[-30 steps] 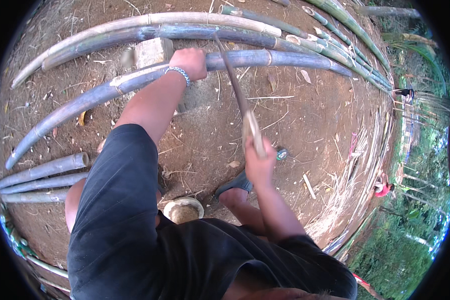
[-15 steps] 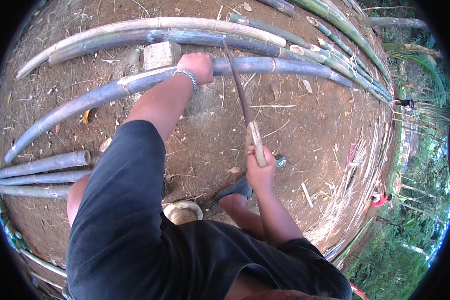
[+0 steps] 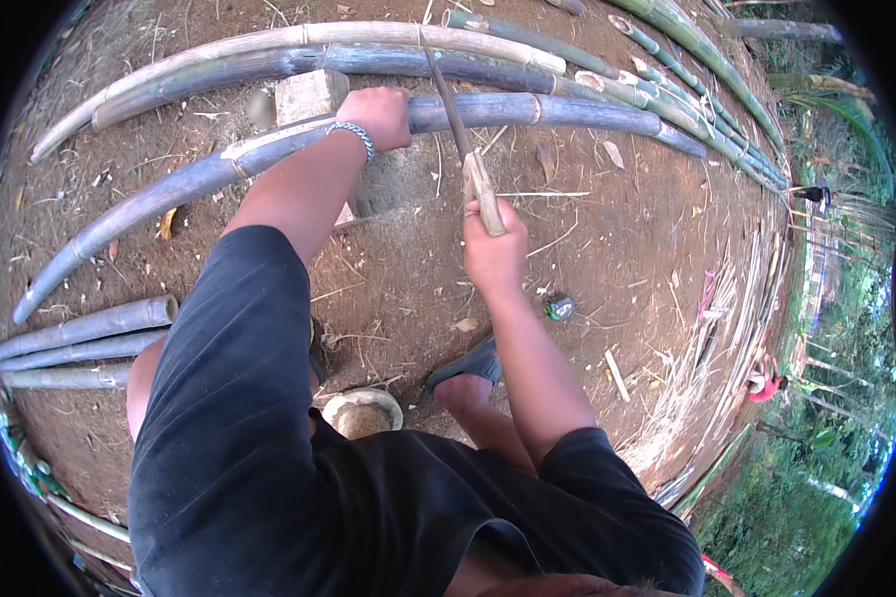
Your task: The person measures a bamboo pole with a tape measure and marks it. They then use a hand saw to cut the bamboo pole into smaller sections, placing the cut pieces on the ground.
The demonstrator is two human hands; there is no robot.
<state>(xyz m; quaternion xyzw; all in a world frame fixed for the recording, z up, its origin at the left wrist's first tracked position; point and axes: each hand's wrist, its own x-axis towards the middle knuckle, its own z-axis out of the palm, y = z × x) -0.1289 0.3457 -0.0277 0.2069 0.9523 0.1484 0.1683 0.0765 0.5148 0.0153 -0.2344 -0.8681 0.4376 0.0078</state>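
A long grey-purple bamboo pole [image 3: 189, 179] lies across in front of me, curved by the lens. My left hand [image 3: 378, 114], with a woven bracelet at its wrist, is closed over the pole from above. My right hand [image 3: 496, 247] grips the pale wooden handle of a hand saw [image 3: 449, 99]. Its narrow dark blade crosses the pole just right of my left hand, pointing away from me. Whether the teeth are in a cut cannot be made out. Under the pole, beside my left hand, sits a squared wooden block [image 3: 307, 95].
Beyond the pole lie a pale bamboo [image 3: 219, 50] and more poles, some green [image 3: 712, 70]. Cut bamboo lengths [image 3: 100, 326] rest at the left. A small green-and-black object [image 3: 559, 306] sits near my sandalled foot [image 3: 468, 368]. Split strips [image 3: 687, 388] line the right, where a person in red [image 3: 765, 386] is.
My right hand has pushed the saw forward and slightly left, so its handle is now closer to the pole. My left hand stays on the pole; the view has shifted a little.
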